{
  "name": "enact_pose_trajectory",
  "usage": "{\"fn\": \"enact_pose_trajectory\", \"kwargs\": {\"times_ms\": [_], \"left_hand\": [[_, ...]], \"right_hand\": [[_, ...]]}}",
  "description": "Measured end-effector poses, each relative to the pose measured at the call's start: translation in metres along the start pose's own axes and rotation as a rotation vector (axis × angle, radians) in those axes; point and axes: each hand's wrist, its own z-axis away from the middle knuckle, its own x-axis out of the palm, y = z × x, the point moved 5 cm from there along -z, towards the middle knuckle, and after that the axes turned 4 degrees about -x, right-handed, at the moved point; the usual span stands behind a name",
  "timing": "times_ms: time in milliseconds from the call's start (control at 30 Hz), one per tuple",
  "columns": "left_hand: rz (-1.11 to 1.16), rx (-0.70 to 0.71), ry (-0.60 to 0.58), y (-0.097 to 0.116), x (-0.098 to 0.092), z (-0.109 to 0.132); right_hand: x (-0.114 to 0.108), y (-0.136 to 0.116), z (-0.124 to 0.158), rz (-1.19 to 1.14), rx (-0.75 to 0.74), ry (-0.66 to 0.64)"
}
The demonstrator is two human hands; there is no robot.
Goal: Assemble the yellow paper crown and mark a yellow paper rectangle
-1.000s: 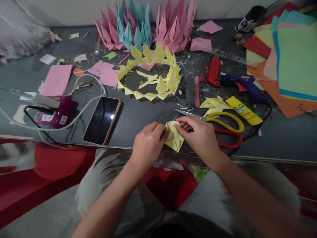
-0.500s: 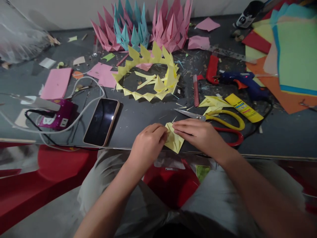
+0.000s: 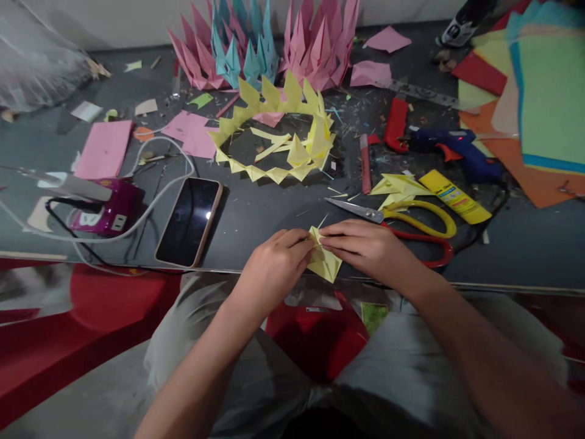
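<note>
Just left of the scissors (image 3: 402,221), the left hand (image 3: 274,265) still pinches the yellow paper piece (image 3: 325,263). The right hand (image 3: 370,247), also gripping it, now presses flatter along the fold.

A dark grey table (image 3: 525,244) meets a pale wall (image 3: 114,24) along its far edge; a red plastic seat (image 3: 91,317) shows below its near edge, under dim light
</note>
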Motion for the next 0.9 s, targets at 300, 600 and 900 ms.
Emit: {"fn": "enact_pose_trajectory", "kwargs": {"times_ms": [300, 600, 900], "left_hand": [[-0.048, 0.021, -0.037, 0.0028, 0.0028, 0.0013], [-0.041, -0.008, -0.069, 0.0021, 0.0048, 0.0004], [-0.056, 0.006, -0.080, 0.0037, 0.0033, -0.0015]], "right_hand": [[0.0013, 0.0008, 0.0000, -0.011, 0.015, -0.030], [-0.0003, -0.0021, -0.0009, 0.004, -0.021, -0.026], [-0.0015, -0.0035, -0.0015, 0.022, -0.048, -0.032]]}}
